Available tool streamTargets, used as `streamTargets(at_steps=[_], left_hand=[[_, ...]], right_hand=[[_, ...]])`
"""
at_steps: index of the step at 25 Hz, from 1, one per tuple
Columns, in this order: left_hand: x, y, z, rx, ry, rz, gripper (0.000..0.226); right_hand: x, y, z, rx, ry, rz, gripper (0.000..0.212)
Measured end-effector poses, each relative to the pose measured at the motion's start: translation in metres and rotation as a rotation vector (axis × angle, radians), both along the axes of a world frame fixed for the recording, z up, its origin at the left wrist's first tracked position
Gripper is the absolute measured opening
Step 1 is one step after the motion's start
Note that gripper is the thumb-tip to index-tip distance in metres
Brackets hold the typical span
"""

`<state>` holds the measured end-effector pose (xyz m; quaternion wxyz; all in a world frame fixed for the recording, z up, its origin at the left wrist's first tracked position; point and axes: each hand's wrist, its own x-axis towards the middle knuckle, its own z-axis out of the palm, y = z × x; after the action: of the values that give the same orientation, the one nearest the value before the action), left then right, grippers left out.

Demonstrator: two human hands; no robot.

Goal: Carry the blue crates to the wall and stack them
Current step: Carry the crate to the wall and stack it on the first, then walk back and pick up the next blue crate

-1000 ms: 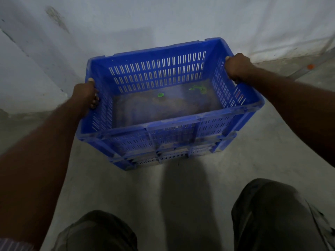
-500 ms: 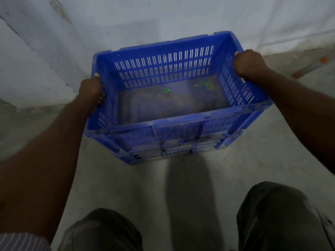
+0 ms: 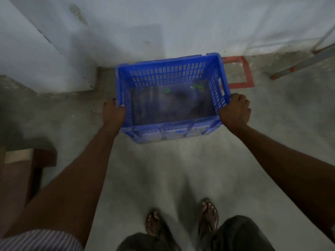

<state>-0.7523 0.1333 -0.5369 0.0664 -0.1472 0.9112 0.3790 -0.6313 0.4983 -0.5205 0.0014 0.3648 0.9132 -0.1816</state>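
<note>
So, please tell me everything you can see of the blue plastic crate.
The blue plastic crate is rectangular and open-topped, with slotted walls and a dusty bottom holding green scraps. It is upright, close to the white wall, partly hiding a red floor marking. The left hand and right hand grip its side rims. Whether it touches the floor is unclear.
</note>
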Motion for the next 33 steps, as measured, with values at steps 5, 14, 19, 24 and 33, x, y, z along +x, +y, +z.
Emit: streamTargets(at_steps=[5, 14, 19, 24, 33], left_hand=[[0.089, 0.013, 0.134, 0.154, 0.098, -0.019, 0.03], [0.323, 0.014, 0.339, 0.339, 0.203, 0.032, 0.012], [0.462, 0.003, 0.393, 0.422, 0.263, 0.239, 0.013], [0.59, -0.004, 0.429, 0.485, 0.307, 0.375, 0.014], [0.813, -0.031, 0.455, 0.551, 0.294, 0.404, 0.018]], right_hand=[[0.063, -0.025, 0.129, -0.234, 0.184, 0.079, 0.039], [0.24, -0.089, 0.311, -0.634, 0.301, 0.162, 0.015], [0.348, -0.121, 0.369, -0.84, 0.293, 0.248, 0.015], [0.445, -0.151, 0.429, -0.939, 0.296, 0.28, 0.017], [0.649, -0.223, 0.455, -1.013, 0.284, 0.345, 0.019]])
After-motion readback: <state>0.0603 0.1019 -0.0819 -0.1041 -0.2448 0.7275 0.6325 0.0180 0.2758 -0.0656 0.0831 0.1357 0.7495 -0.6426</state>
